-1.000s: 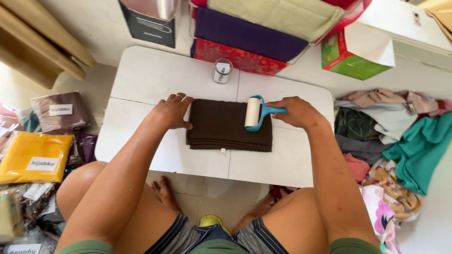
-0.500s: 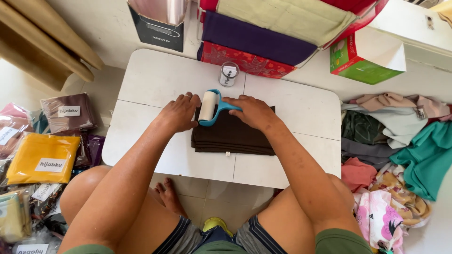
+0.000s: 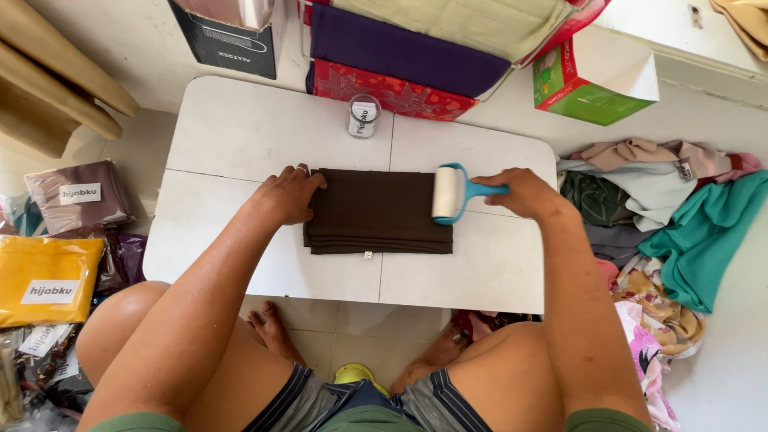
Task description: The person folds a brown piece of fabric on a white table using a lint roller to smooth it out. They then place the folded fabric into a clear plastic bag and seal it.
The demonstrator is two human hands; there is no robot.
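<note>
Rolling a lint roller (image 3: 445, 193) at the 3 o'clock edge of the folded brown cloth (image 3: 376, 212) mid-desk (image 3: 240, 136); right hand (image 3: 520, 192) fingers gripping its blue handle, left hand (image 3: 286, 194) fingers spread, pinning the 9 o'clock edge. Seemingly midway, cloth not yet turned.

Bare forearms, no sleeves reaching the wrists. Olive-green top visible at both shoulders along the lower edge. Ring (image 3: 302, 168) worn on a finger of the left hand (image 3: 288, 196). No gloves on the left or the right hand (image 3: 520, 194). Dark blue shorts (image 3: 376, 404) with paler stripes, cut above the knee. Legs uncovered below the shorts. Bare feet (image 3: 272, 332) under the table edge, no shoes or socks.
</note>
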